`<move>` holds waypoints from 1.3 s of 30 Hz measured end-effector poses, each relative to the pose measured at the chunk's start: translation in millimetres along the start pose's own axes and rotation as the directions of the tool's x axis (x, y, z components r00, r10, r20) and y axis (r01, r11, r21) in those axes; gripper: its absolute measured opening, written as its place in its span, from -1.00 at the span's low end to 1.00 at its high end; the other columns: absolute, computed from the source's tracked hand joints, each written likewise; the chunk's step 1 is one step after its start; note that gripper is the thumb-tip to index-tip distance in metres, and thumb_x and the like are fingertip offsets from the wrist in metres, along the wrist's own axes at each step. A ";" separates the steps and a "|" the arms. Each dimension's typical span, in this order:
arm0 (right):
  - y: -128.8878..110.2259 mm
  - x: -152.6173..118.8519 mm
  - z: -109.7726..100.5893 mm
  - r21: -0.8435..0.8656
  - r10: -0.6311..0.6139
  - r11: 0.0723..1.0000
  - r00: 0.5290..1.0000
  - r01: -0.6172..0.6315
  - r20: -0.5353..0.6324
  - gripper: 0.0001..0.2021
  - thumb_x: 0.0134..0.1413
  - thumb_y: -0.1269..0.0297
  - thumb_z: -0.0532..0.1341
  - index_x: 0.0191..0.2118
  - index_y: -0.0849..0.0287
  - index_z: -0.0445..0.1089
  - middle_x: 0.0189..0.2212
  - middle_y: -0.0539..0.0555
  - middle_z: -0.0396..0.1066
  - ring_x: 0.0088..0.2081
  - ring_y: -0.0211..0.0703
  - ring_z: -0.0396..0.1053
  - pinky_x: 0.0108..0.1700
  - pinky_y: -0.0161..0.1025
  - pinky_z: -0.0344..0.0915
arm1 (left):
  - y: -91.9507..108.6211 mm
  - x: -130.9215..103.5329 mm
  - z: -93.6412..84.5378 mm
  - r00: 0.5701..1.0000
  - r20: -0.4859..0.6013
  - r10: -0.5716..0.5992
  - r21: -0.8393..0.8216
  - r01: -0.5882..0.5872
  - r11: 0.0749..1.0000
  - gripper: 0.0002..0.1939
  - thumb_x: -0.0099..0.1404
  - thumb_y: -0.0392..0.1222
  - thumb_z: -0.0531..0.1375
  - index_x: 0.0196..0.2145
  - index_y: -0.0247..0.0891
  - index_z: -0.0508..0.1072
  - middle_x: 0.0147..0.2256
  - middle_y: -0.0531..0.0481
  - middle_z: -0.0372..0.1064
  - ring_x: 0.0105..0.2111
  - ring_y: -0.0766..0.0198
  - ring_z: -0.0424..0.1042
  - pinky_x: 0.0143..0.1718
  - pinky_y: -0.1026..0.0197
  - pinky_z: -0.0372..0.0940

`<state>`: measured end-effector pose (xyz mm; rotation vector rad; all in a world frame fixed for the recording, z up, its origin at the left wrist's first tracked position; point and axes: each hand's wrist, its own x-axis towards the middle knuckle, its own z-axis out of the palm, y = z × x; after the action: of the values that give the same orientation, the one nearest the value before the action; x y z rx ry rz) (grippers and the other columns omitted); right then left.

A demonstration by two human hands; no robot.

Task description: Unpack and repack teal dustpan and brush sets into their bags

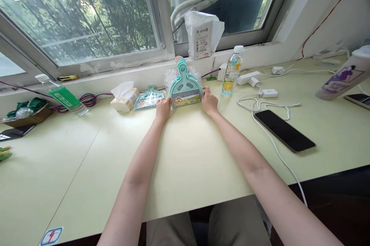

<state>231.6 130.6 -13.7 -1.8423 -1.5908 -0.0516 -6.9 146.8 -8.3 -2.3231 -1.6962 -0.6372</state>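
Observation:
A stack of small dustpan-and-brush sets point(186, 88) in clear plastic wrap stands upright at the back of the table, handles up. The front dustpan is mint green, with a grey-bristled brush and a printed label; pink edges show behind it. At the stack's lower left edge, my left hand point(163, 108) grips with curled fingers. My right hand point(209, 101) is closed on the right edge. Just left of my left hand lies another wrapped dustpan set point(149, 99), blue-green.
A tissue pack point(125, 99) and a green-labelled bottle point(65, 96) are on the left. To the right are a lemon drink bottle point(232, 71), white cables and chargers point(268, 93), a black phone point(285, 130) and a tilted cup point(345, 74). A wrapped box point(200, 40) stands on the sill.

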 end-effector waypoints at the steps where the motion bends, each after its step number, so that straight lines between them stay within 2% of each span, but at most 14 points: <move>1: -0.6 -0.2 -0.1 -0.002 -0.001 1.000 1.000 0.001 0.000 -0.64 0.27 0.32 -0.06 0.14 0.20 0.17 -0.07 0.25 0.47 -0.19 0.03 0.45 -0.23 -0.17 0.29 | 0.4 -0.2 -0.6 1.000 0.003 -0.003 -0.005 0.003 1.000 -0.58 0.45 -0.03 -0.18 -0.23 -0.20 0.42 -0.29 -0.24 0.46 -0.11 -0.06 0.39 -0.04 0.01 0.10; 7: -5.9 -6.5 -4.6 0.002 -0.034 0.999 0.993 0.035 -0.109 -0.62 0.27 0.32 -0.10 0.15 0.21 0.16 0.06 0.32 0.33 -0.17 0.03 0.45 -0.27 -0.14 0.33 | 2.1 -8.4 -13.5 0.989 -0.102 -0.112 -0.117 0.099 0.988 -0.53 0.45 0.03 -0.22 -0.09 -0.21 0.40 -0.17 -0.27 0.45 -0.03 -0.05 0.36 0.04 -0.03 0.10; 11: -7.4 -13.7 -12.8 0.078 -0.065 0.993 0.975 0.083 -0.213 -0.57 0.28 0.33 -0.19 0.20 0.17 0.11 0.10 0.35 0.25 0.03 0.06 0.36 -0.22 -0.10 0.38 | -10.6 -15.8 -22.7 0.903 -0.241 -0.356 -0.129 0.334 0.934 -0.53 0.44 -0.05 -0.19 0.14 -0.20 0.28 0.22 -0.25 0.19 0.25 -0.01 0.12 0.18 -0.05 0.03; 14: -7.5 -17.3 -17.3 0.122 -0.070 0.987 0.972 0.100 -0.226 -0.56 0.27 0.33 -0.19 0.21 0.13 0.10 0.09 0.33 0.24 0.06 0.06 0.33 -0.20 -0.07 0.40 | -29.9 -20.8 -22.9 0.868 0.010 -0.497 -0.055 0.497 0.866 -0.48 0.40 -0.08 -0.13 0.24 -0.23 0.21 0.35 -0.22 -0.03 0.36 -0.06 -0.10 0.26 -0.18 -0.07; 15: -7.3 -18.0 -17.7 0.127 -0.081 0.986 0.970 0.112 -0.227 -0.56 0.27 0.32 -0.19 0.21 0.11 0.11 0.08 0.32 0.24 0.06 0.06 0.33 -0.21 -0.07 0.40 | -36.6 -23.3 -22.5 0.866 0.136 -0.481 -0.025 0.488 0.873 -0.46 0.39 -0.05 -0.10 0.26 -0.24 0.19 0.35 -0.23 -0.03 0.36 -0.09 -0.11 0.27 -0.24 -0.10; 17: -6.6 -19.0 -16.8 0.125 -0.123 0.980 0.964 0.156 -0.237 -0.58 0.28 0.32 -0.17 0.19 0.09 0.12 0.07 0.31 0.26 0.04 0.04 0.34 -0.22 -0.10 0.40 | -48.1 -31.2 -22.9 0.888 0.220 -0.404 0.028 0.408 0.913 -0.44 0.39 -0.02 -0.09 0.28 -0.21 0.17 0.35 -0.21 -0.05 0.37 -0.08 -0.12 0.31 -0.27 -0.22; 20: -4.9 -21.2 -12.1 0.100 -0.208 0.965 0.939 0.242 -0.273 -0.62 0.28 0.35 -0.14 0.15 0.09 0.15 0.06 0.28 0.29 -0.01 0.02 0.37 -0.24 -0.13 0.37 | -57.6 -53.0 -31.0 0.935 0.177 -0.307 0.081 0.297 0.951 -0.49 0.39 -0.04 -0.07 0.23 -0.19 0.25 0.30 -0.22 0.10 0.32 -0.06 0.03 0.31 -0.25 -0.22; 23: -4.0 -27.4 -7.1 0.071 -0.289 0.943 0.906 0.325 -0.310 -0.67 0.27 0.38 -0.11 0.09 0.17 0.19 0.01 0.26 0.34 -0.16 -0.02 0.42 -0.34 -0.20 0.30 | -58.2 -82.6 -47.8 0.971 0.072 -0.227 0.063 0.222 0.973 -0.56 0.40 -0.04 -0.07 0.03 -0.28 0.44 0.06 -0.26 0.40 0.15 -0.05 0.29 0.22 -0.13 0.01; 27: -6.6 -45.0 -7.6 0.056 -0.429 0.888 0.865 0.457 -0.261 -0.74 0.27 0.39 -0.06 -0.04 0.17 0.30 -0.11 0.16 0.44 -0.33 -0.14 0.40 -0.40 -0.27 0.19 | -56.3 -112.4 -73.7 0.972 0.034 -0.233 -0.119 0.235 0.965 -0.41 0.46 -0.02 -0.23 -0.36 -0.23 0.54 -0.33 -0.15 0.54 -0.20 0.10 0.48 0.13 0.01 0.13; 29: -9.5 -56.4 -11.9 0.071 -0.456 0.876 0.866 0.478 -0.207 -0.75 0.27 0.40 -0.05 -0.10 0.16 0.35 -0.17 0.12 0.47 -0.37 -0.15 0.39 -0.39 -0.27 0.17 | -60.1 -117.3 -84.0 0.955 0.020 -0.296 -0.181 0.295 0.938 -0.45 0.46 -0.03 -0.20 -0.32 -0.22 0.55 -0.33 -0.14 0.54 -0.19 0.09 0.49 0.12 0.01 0.14; 32: -17.3 -75.0 -20.8 0.136 -0.459 0.872 0.882 0.470 -0.104 -0.74 0.25 0.42 -0.03 -0.19 0.15 0.41 -0.25 0.09 0.50 -0.30 -0.13 0.43 -0.33 -0.27 0.20 | -73.7 -116.0 -92.9 0.871 -0.018 -0.492 -0.207 0.478 0.854 -0.61 0.37 -0.03 0.03 0.03 -0.25 0.43 0.04 -0.30 0.41 0.13 -0.12 0.30 0.11 -0.08 0.15; 34: -26.5 -88.0 -25.1 0.201 -0.463 0.867 0.886 0.455 -0.009 -0.75 0.23 0.42 0.00 -0.24 0.13 0.44 -0.27 0.07 0.52 -0.24 -0.11 0.44 -0.28 -0.26 0.23 | -84.3 -114.4 -94.7 0.803 0.101 -0.587 -0.300 0.587 0.752 -0.48 0.24 -0.05 0.22 0.12 -0.27 0.35 0.14 -0.35 0.30 0.21 -0.19 0.20 0.09 -0.09 0.18; 36: -39.1 -100.9 -25.6 0.293 -0.452 0.863 0.888 0.412 0.082 -0.77 0.21 0.40 0.03 -0.25 0.11 0.45 -0.24 0.06 0.53 -0.18 -0.10 0.45 -0.20 -0.24 0.28 | -91.4 -114.2 -95.2 0.753 0.251 -0.608 -0.475 0.643 0.601 -0.29 0.05 -0.15 0.38 0.15 -0.23 0.30 0.15 -0.32 0.29 0.14 -0.15 0.29 0.00 -0.01 0.28; 39: -59.4 -117.0 -19.0 0.477 -0.420 0.832 0.884 0.284 0.207 -0.74 0.24 0.29 0.07 -0.01 0.10 0.39 -0.03 0.08 0.50 -0.08 -0.11 0.46 -0.07 -0.18 0.34 | -91.0 -114.7 -96.1 0.714 0.426 -0.556 -0.707 0.646 0.288 -0.09 -0.15 -0.33 0.46 0.17 -0.26 0.25 0.00 -0.26 0.41 -0.13 0.08 0.47 -0.19 0.17 0.35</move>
<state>157.6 21.1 -24.5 -1.2285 -1.9563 0.4115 -143.1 39.6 17.0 -2.0191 -2.8318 -1.8794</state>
